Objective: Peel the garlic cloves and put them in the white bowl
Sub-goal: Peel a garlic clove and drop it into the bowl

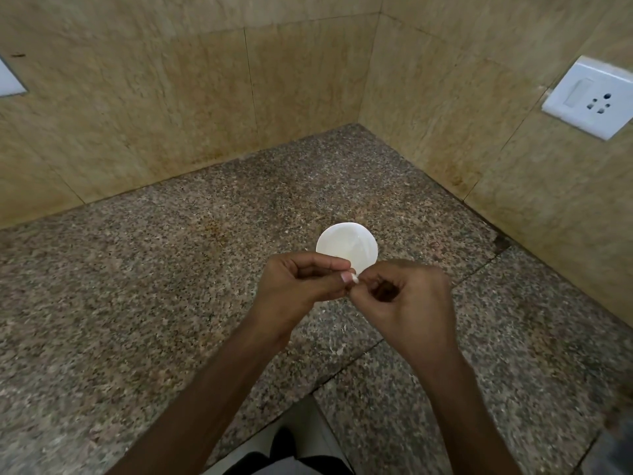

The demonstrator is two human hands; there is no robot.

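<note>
One white bowl (346, 246) near pinched garlic clove (355, 278).

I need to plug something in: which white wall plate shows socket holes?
The plate on the right wall, with a switch beside the holes; the left-edge plate shows none.

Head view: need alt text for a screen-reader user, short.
A left hand and a right hand pinch a small white garlic clove between them, in front of a white bowl on a speckled granite counter. Beige tiled walls meet in a corner behind, with a white wall socket on the right.
</note>
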